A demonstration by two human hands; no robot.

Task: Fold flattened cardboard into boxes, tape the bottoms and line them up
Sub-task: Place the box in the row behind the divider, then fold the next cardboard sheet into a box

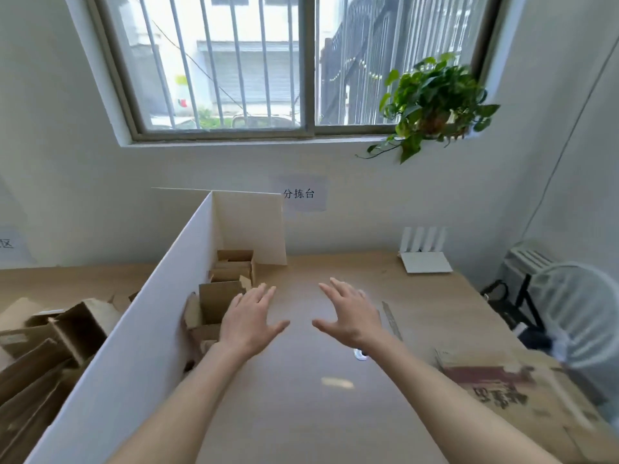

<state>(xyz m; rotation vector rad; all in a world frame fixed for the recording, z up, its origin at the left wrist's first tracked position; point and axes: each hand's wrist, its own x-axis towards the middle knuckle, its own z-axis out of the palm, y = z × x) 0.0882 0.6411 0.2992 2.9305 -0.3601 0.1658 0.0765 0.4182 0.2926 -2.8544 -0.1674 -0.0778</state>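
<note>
— Brown cardboard was what lay nearest your fingers, wasn't it?

— Yes. Your left hand [249,321] hovered with its fingers straight and spread, holding nothing, and the folded boxes [223,289] stood in a row just beyond and to the left of those fingertips, against the white divider [157,316].

— And my other hand?

— Your right hand [350,316] was spread the same way, palm down over the wooden table [301,413], thumb pointing inward toward your left thumb. It gripped nothing either. The two hands were apart, with bare tabletop between the thumbs.

— Where was the flat cardboard?

— A printed flattened sheet [509,393] lay well to the right of your right fingers, nearer you, at the table's edge. More flattened cardboard [43,349] was heaped beyond the divider, far left of your left fingers.

— Anything close to my right fingers?

— A thin ruler-like strip [391,321] lay just right of them. Something small and shiny [360,354] showed under your right wrist; I couldn't tell what it was. A white router [424,254] sat past your fingertips by the wall.
</note>
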